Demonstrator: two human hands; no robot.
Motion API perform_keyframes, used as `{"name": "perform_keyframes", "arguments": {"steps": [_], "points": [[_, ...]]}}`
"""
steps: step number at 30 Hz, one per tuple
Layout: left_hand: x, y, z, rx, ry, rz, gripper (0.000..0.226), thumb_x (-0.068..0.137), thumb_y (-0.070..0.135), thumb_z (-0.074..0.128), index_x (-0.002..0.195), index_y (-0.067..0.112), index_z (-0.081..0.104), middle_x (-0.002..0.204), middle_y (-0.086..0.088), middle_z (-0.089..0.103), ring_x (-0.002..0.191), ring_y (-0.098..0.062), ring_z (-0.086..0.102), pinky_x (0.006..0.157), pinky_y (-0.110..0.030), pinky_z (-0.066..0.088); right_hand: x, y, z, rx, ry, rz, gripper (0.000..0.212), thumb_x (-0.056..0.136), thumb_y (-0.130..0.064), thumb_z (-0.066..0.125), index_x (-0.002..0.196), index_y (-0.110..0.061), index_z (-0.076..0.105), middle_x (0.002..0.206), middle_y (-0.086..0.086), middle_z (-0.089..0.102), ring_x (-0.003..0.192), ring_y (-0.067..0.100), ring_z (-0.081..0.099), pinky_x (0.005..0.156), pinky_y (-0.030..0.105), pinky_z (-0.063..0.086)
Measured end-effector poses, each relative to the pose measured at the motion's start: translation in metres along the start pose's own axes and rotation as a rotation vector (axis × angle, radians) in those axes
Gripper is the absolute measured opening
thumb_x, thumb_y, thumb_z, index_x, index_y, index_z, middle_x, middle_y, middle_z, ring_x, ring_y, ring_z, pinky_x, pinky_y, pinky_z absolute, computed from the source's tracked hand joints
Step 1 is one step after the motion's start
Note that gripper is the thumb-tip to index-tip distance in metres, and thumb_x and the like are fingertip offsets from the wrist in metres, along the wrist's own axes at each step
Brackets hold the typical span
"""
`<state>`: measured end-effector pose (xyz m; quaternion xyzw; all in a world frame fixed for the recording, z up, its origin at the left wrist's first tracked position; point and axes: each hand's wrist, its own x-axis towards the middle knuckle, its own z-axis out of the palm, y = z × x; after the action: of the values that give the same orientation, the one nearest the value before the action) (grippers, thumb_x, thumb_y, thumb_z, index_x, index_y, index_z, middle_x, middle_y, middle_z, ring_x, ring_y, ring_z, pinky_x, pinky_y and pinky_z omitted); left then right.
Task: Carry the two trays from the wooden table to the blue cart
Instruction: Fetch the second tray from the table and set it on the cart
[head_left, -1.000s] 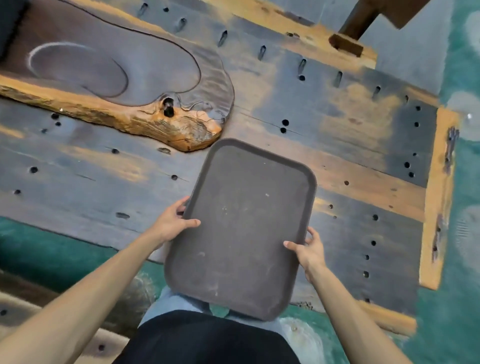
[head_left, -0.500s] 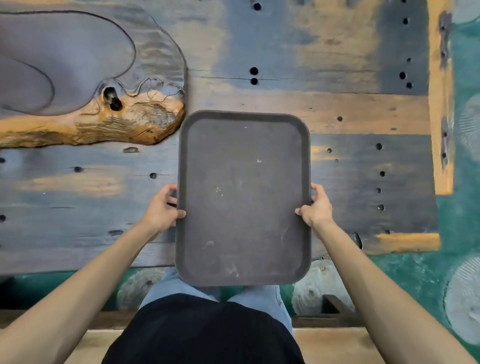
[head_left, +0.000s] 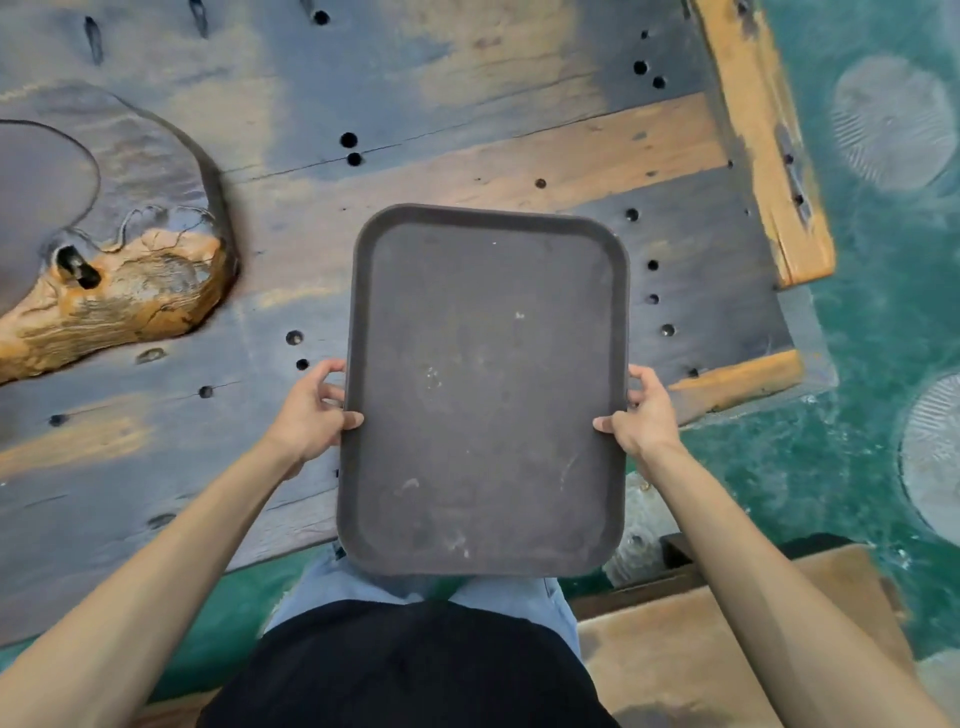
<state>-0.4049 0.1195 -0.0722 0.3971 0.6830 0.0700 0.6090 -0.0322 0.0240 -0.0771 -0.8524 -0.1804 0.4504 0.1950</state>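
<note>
A dark brown rectangular tray (head_left: 485, 389) is held level in front of my body, above the near edge of the wooden table (head_left: 467, 130). My left hand (head_left: 311, 410) grips its left long rim, thumb on top. On the opposite rim my right hand (head_left: 641, 413) holds the same way. The tray is empty, with a few pale scuffs. Only one tray shows; the blue cart is out of view.
A carved wooden slab (head_left: 104, 270) with an orange bark edge lies on the table at left. Green patterned floor (head_left: 872, 312) lies to the right. A wooden bench (head_left: 727, 639) stands at lower right beside my legs.
The view has swung so the table's right corner tilts into sight. The tray stays gripped in both hands, now nearer my body and turned slightly clockwise relative to the table.
</note>
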Motion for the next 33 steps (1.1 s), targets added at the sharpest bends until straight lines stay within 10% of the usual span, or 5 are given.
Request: {"name": "perform_keyframes", "arguments": {"steps": [5,24,33], "points": [[-0.01,0.048,0.065,0.094,-0.105,0.04,0.059,0.084,-0.013,0.062,0.132,0.018,0.047,0.094,-0.013,0.054,0.072,-0.023,0.061,0.058,-0.035,0.054,-0.002,0.041,-0.071,0.1,0.081,0.044,0.074,0.074,0.018,0.072,0.135,-0.017,0.049,0.085,-0.005,0.061,0.082,0.018,0.063,0.058,0.013,0.047],[-0.075,0.221,0.409,0.436,-0.442,0.316,0.057,0.08,-0.017,0.061,0.125,0.018,0.055,0.096,-0.014,0.056,0.079,-0.027,0.063,0.078,-0.051,0.056,-0.028,0.252,-0.365,0.519,0.384,0.173,0.069,0.072,0.015,0.074,0.125,-0.026,0.057,0.102,0.014,0.07,0.092,0.031,0.072,0.082,0.044,0.059],[-0.091,0.297,0.561,0.578,-0.623,0.48,0.055,0.076,-0.02,0.064,0.106,0.026,0.066,0.071,0.001,0.055,0.056,-0.006,0.064,0.047,-0.029,0.056,-0.042,0.314,-0.436,0.745,0.586,0.276,0.067,0.074,0.017,0.072,0.123,-0.027,0.057,0.086,0.005,0.065,0.059,0.006,0.066,0.05,0.015,0.05]]}}
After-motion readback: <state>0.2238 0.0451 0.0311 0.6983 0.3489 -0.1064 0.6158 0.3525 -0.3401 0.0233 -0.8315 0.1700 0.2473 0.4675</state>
